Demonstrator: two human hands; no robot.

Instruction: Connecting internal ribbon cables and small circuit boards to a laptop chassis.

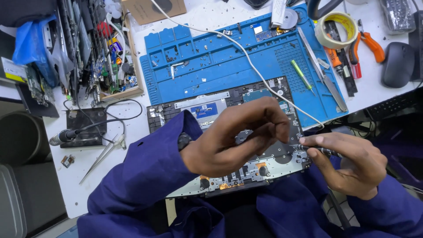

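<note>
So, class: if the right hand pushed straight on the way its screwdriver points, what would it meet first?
The right hand aims its screwdriver leftward. It would probably first meet the opened laptop chassis at the tip, then the left hand's fingers beyond, though depth is unclear.

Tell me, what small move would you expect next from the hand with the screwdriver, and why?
Probably a short nudge of the tip down onto a screw. The right hand holds a slim screwdriver with its tip at the right edge of the opened laptop base, while the left hand hovers above it with fingertips pinched; whether they hold anything is unclear.
</note>
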